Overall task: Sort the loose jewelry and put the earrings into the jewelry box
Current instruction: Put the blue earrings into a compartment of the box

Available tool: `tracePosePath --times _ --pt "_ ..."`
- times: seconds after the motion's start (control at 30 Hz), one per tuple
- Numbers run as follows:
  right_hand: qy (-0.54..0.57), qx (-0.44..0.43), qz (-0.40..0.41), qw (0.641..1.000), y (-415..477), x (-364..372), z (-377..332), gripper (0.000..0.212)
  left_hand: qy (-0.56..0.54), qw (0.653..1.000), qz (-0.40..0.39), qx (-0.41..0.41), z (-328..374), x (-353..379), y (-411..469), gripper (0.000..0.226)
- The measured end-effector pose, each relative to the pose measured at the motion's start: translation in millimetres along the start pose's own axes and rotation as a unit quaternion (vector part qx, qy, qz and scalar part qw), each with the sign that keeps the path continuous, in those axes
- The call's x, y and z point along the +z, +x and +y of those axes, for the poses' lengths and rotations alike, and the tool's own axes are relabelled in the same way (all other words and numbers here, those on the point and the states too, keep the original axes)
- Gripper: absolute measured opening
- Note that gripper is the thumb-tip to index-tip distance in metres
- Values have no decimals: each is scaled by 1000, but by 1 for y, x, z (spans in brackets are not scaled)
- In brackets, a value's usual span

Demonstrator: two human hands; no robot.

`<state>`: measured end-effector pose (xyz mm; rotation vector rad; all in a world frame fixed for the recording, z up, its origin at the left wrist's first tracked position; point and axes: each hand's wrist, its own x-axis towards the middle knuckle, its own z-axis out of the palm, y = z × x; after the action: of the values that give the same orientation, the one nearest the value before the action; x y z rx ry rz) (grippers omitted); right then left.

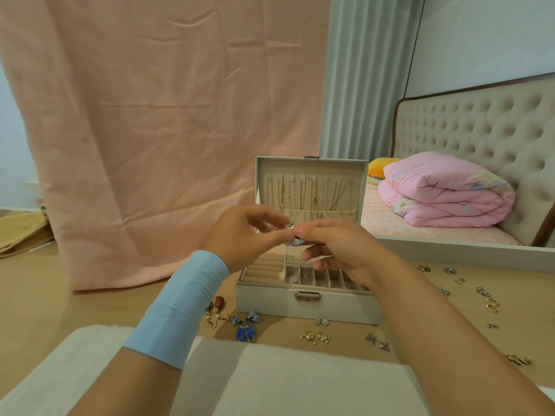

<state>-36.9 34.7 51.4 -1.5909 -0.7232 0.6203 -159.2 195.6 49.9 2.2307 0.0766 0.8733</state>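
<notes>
A grey jewelry box (306,307) stands open on the wooden floor, its lid upright with thin chains hanging inside. My left hand (240,235) and my right hand (339,250) meet above its compartments, both pinching a small blue bead earring (295,241) between the fingertips. Loose jewelry lies in front of the box: a blue bow earring (245,331), another blue bead earring (254,316), pearl and red pieces (216,310), gold clusters (315,337) and silver studs (321,321).
More small earrings and gold rings (492,304) are scattered on the floor at the right. A white cloth (270,379) covers my lap. A pink sheet (150,130) hangs behind; a bed with a folded pink quilt (444,190) stands at the right.
</notes>
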Motion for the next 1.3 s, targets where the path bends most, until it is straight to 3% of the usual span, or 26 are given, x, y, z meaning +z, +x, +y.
tracePosePath --times 0.07,0.2,0.37,0.53,0.7,0.83,1.0,1.3 --pt "1 4 -17 1000 0 1 0 20 -20 1000 -9 -8 -2 1 0 9" --pt "12 10 -28 999 -1 2 0 19 -112 991 -14 -75 -8 2 -3 17" --pt "-39 -52 -7 998 -1 8 4 27 -161 976 -46 -140 -13 3 -5 17" --pt "-196 -133 8 971 3 5 11 11 -105 976 -114 -154 -14 -1 -5 8" --pt "-313 -131 -15 941 6 -1 17 15 11 979 -154 -133 -13 12 -4 14" --pt "-368 -139 -35 919 8 -3 21 14 41 972 -187 -137 -13 12 -3 8" --pt "-379 -168 -12 910 10 -1 25 12 82 972 -181 -129 -14 7 -3 11" --pt "-305 -197 -17 932 10 0 30 15 89 973 -165 -137 -17 11 -4 8"
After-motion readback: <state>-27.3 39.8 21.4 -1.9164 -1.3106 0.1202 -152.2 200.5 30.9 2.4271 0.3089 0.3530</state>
